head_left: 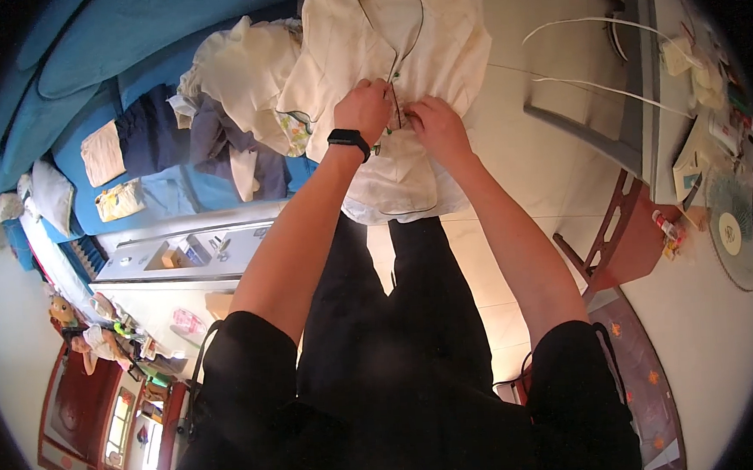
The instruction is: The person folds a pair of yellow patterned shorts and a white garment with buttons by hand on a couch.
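Note:
A cream button-front blouse [442, 37] with thin dark piping and small green buttons hangs or lies spread in front of me, its front facing up. At the left side of its front opening, my left hand [365, 111], with a black watch on the wrist, has its fingers closed on the cloth. Just across the opening, my right hand [439, 129] pinches the fabric near a green button. The fingertips of both hands are partly hidden, so the exact grip on the buttons cannot be made out.
Left of the blouse, a blue sofa [159, 59] holds a heap of cream cloth [241, 67] and several folded clothes [150, 132]. A grey-white low table [252, 243] stands nearer. On the right are a grey metal frame [586, 134] with white cables and a dark red stool [623, 241].

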Available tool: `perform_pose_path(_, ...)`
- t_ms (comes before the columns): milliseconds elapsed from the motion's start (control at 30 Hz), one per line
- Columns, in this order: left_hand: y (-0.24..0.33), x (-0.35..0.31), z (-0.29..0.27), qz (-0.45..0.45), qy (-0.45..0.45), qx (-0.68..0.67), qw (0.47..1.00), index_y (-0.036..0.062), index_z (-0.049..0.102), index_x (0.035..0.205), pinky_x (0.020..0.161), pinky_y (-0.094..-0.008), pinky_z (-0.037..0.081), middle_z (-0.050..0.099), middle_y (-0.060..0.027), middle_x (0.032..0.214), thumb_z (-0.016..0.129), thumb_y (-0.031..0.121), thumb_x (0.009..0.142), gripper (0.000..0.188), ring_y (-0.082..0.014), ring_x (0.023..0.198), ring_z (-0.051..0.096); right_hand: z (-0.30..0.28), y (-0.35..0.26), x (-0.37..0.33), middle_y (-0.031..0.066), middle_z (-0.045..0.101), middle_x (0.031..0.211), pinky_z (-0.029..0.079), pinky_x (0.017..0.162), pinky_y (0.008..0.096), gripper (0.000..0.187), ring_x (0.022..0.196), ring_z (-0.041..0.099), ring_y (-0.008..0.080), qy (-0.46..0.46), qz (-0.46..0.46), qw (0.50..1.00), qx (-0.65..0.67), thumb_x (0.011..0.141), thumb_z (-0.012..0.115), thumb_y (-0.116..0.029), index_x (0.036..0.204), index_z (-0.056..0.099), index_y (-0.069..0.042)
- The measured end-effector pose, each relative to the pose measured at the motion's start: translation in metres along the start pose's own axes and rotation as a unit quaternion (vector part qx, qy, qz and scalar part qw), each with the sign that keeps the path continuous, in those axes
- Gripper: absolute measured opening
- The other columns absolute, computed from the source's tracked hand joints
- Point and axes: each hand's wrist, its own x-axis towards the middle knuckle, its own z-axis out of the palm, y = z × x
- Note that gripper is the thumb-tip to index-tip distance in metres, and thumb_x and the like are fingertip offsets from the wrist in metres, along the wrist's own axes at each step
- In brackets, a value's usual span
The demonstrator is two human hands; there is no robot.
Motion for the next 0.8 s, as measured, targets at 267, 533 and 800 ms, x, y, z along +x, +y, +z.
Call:
perform_pose_path(267, -0.014, -0.005, 0.008, -0.081, 0.031, -0.072, 0.994, 0.0073, 0.068, 0.108, 0.078, -0.0475, 0.053, 0.07, -0.0175, 0.096, 0.06, 0.019, 0.09, 0.023, -0.0386, 0.091, 0.066, -0.023, -0.019, 0.002, 0.0081, 0.064, 0.099, 0.05, 0.089, 0.0415, 0.018, 0.099, 0.061, 0.0296, 0.06, -0.032, 0.997, 0.03, 0.082, 0.072, -0.015, 0.099, 0.07, -0.01)
perform_pose_path(533, -0.002, -0.027, -0.013, -0.067, 0.136, -0.166, 0.974, 0.0013, 0.073, 0.096, 0.073, -0.0384, 0.054, 0.071, -0.0151, 0.089, 0.068, 0.012, 0.088, 0.014, -0.0293, 0.079, 0.069, -0.042, -0.032, 0.013, 0.0028, 0.069, 0.116, 0.05, 0.094, 0.0371, 0.021, 0.114, 0.062, 0.0253, 0.084, -0.195, 0.977, 0.003, 0.082, 0.074, -0.011, 0.102, 0.069, -0.011)
perform_pose_path(800, 0.026, -0.043, -0.042, -0.087, 0.143, -0.27, 0.948, 0.0005, 0.073, 0.101, 0.066, -0.0273, 0.053, 0.075, -0.0118, 0.09, 0.071, 0.013, 0.092, 0.016, -0.0138, 0.074, 0.069, -0.04, -0.053, 0.021, 0.0067, 0.07, 0.095, 0.052, 0.086, 0.039, 0.02, 0.095, 0.064, 0.0298, 0.095, -0.054, 0.987, 0.117, 0.085, 0.072, -0.017, 0.104, 0.07, -0.011)
